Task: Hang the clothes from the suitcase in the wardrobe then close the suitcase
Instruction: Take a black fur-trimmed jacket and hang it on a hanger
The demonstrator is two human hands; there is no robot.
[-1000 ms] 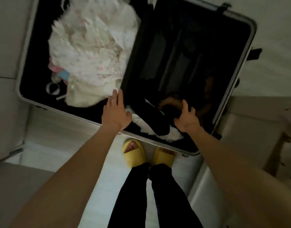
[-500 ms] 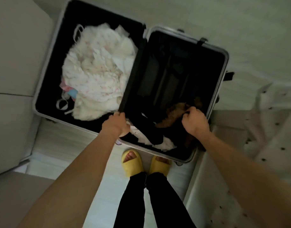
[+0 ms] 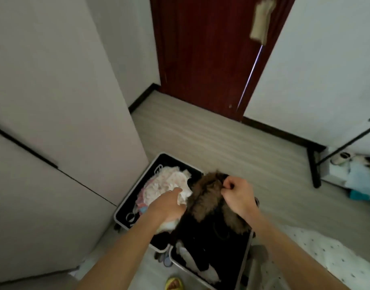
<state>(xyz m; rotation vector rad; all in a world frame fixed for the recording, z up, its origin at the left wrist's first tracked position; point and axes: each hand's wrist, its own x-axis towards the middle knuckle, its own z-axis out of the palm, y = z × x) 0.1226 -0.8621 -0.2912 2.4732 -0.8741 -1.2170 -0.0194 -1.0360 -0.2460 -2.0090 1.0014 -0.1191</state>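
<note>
Two hands are now lifted over the open suitcase. Our right hand is clenched round the fur collar of a dark coat, which half a second ago lay in the suitcase's right half and now hangs above it. Our left hand is beside the coat; its fingers are hidden, so we cannot tell its grasp. White clothes stay in the left half, so much hanging remains, we think.

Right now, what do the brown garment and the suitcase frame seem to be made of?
The brown garment looks like fur or fake fur: long, shaggy, matte hairs. The suitcase frame looks like metal, perhaps aluminium: a thin, pale, smooth rim with rounded corners, though plastic is possible.
</note>
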